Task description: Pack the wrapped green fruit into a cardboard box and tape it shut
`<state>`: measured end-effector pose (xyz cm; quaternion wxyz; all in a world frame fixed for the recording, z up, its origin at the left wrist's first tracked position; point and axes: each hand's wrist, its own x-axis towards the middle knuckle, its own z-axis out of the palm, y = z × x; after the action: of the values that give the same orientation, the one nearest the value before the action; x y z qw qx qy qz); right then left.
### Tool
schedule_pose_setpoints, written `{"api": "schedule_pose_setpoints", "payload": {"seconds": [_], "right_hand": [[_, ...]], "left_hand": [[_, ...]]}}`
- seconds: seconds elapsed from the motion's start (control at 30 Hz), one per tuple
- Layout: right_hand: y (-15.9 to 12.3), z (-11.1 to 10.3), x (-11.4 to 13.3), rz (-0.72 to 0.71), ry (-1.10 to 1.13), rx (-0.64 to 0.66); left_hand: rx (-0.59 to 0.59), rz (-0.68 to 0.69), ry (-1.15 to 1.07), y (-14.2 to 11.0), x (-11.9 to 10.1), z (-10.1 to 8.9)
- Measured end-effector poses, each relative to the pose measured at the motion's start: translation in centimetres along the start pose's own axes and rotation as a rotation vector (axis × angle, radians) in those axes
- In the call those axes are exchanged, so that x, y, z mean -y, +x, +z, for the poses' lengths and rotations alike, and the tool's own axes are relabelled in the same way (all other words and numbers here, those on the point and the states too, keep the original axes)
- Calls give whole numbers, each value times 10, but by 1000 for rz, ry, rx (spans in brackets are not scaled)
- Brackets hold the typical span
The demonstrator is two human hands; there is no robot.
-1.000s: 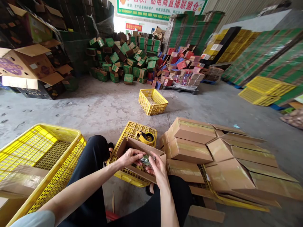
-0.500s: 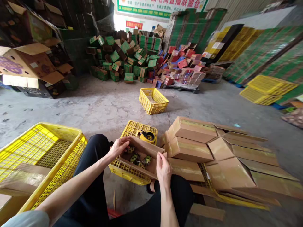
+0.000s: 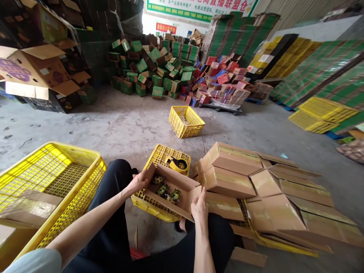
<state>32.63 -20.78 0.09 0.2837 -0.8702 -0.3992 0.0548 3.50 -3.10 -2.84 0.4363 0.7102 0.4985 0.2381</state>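
Note:
A small open cardboard box (image 3: 182, 182) rests on an upturned yellow crate (image 3: 163, 154) in front of my knees. Several small dark green items (image 3: 166, 190) lie inside it. My left hand (image 3: 138, 181) grips the box's left end flap, fingers curled round the cardboard. My right hand (image 3: 199, 206) presses on the box's right end flap, fingers together along it. A yellow tape dispenser (image 3: 178, 163) sits on the crate just behind the box.
A stack of flat and taped brown cartons (image 3: 256, 185) lies to my right. A large yellow crate (image 3: 48, 182) with a carton in it stands at my left. Another yellow crate (image 3: 186, 121) sits further out on the concrete floor, before heaps of green and red boxes (image 3: 182, 72).
Both hands left the green item in the middle of the box and moved apart to its two end flaps. The items now lie uncovered inside.

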Motion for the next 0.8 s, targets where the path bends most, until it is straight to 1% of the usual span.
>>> {"api": "schedule_pose_setpoints", "payload": {"seconds": [0.03, 0.07, 0.1, 0.13, 0.17, 0.2, 0.23, 0.3, 0.37, 0.43, 0.5, 0.6, 0.63, 0.7, 0.73, 0.8], "right_hand": [[-1, -4, 7, -72, 0, -56], [-2, -8, 16, -158, -6, -77], [-1, -11, 27, -233, -20, -41], [2, -11, 39, -298, -42, 74], [5, -9, 52, -363, -107, 286], [9, -4, 64, -398, -206, 518], [13, 4, 76, -416, -236, 631], [22, 23, 92, -431, -285, 806], [29, 38, 94, -402, -358, 911], [34, 42, 84, -353, -459, 952], [37, 35, 69, -314, -542, 945], [38, 23, 55, -331, -558, 940], [37, 23, 55, -348, -544, 947], [35, 32, 61, -372, -519, 964], [33, 39, 66, -368, -519, 968], [32, 53, 72, -313, -561, 944]], "left_hand": [[0, -13, 14, 2, 1, 0], [4, -25, 32, 5, 2, -2], [13, -32, 49, 8, 2, -5], [26, -30, 62, 11, 3, -8], [40, -25, 72, 13, 3, -11], [53, -23, 83, 14, 3, -14], [62, -11, 93, 15, 3, -16], [65, 76, 104, 15, 4, -16], [62, 204, 99, 15, 6, -10], [64, 308, 77, 14, 9, -1], [64, 361, 42, 14, 13, 9], [51, 418, 2, 14, 18, 19], [48, 422, -3, 15, 19, 20], [47, 427, -8, 15, 20, 21], [51, 429, -10, 14, 20, 20], [65, 433, -9, 14, 19, 19]]}}
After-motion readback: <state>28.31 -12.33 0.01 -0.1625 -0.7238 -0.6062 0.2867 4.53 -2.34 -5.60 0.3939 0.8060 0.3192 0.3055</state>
